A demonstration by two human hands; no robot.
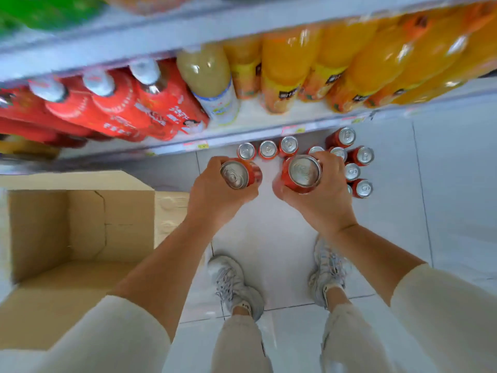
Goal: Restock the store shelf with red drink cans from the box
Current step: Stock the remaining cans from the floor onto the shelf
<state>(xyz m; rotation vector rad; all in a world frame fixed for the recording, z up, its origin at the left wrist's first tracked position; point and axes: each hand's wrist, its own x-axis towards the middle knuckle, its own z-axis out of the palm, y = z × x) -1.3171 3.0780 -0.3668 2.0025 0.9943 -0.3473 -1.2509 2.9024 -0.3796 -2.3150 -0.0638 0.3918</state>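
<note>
Head view, looking down along a store shelf. The front rim of the shelf (242, 134) runs slantwise across the middle, carrying price tags. On it stand red bottles (113, 109) at left, one pale bottle (209, 84) and orange bottles (349, 71) at right. Below the rim, a row of three standing cans (267, 149) lies just beyond the left hand. A tighter cluster of cans (363, 156) stands at right, partly hidden by the right hand. Whether these stand on a bottom shelf or on the floor cannot be told. Between row and cluster a narrow gap stays open, and open white floor tile (269, 224) spreads beneath both hands down to the shoes (234, 281). The cardboard box (40, 232) sits open at lower left, just beside the left forearm, its near flap folded outward and its cardboard bottom showing.

Both arms reach forward, sleeves pushed above the forearm. The left hand (215, 189) wraps its fingers round a red can (238, 175), tilted so the silver lid faces the camera. The right hand (325, 200) clasps a second red can (304, 173) likewise, fingers curled over its far side, thumb on the near. The two held cans are near each other but apart, just short of the shelf rim
</note>
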